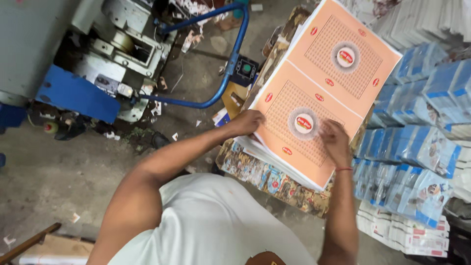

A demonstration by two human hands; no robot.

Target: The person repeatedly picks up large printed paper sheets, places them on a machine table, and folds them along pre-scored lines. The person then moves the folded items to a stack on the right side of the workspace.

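Orange printed sheets (324, 93) stacked, left hand (247, 122) gripping the stack's edge, right hand (334, 141) pressed flat on top

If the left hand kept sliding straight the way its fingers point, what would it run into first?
The left hand lies at the stack's near-left edge, fingers pointing across the top orange sheet. It would likely meet the round emblem first, then the right hand, though depth is uncertain.

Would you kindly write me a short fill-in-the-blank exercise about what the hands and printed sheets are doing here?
1. Both hands rest on a stack of printed sheets whose top sheet is mainly ____ in colour.
2. The left hand touches the stack's ____ edge.
3. The right hand wears a ____ thread at the wrist.

Missing words: orange; left; red
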